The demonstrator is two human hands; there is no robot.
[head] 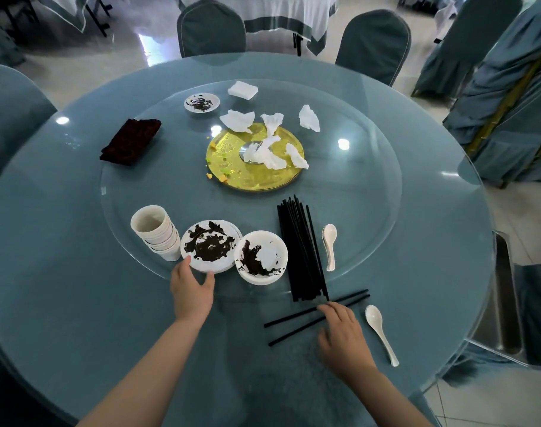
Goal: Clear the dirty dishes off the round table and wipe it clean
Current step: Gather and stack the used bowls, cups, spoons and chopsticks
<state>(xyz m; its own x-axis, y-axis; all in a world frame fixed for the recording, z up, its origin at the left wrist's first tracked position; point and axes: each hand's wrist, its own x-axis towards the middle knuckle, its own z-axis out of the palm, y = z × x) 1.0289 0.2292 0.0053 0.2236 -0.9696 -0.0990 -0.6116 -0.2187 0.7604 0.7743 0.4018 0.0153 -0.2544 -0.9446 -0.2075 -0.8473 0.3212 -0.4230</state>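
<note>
My left hand [191, 291] grips the near rim of a stack of white plates [208, 245] smeared with dark sauce, on the glass turntable [371, 192]. Beside the plates stand stacked white cups [155, 231] and stacked sauce-stained bowls [261, 257]. My right hand [343, 335] rests with its fingers on two loose black chopsticks [297, 323] on the round blue table [78, 303]. A bundle of black chopsticks [300, 251] lies past that hand. White spoons [330, 245] lie on the turntable, and another spoon [380, 331] lies right of my right hand.
A gold disc [247, 177] at the turntable's centre carries crumpled white napkins [269, 149] and food crumbs. A small dirty saucer [201, 102] and a dark red cloth [130, 141] lie farther back. Covered chairs [210, 29] ring the table; a metal cart [503, 306] stands at the right.
</note>
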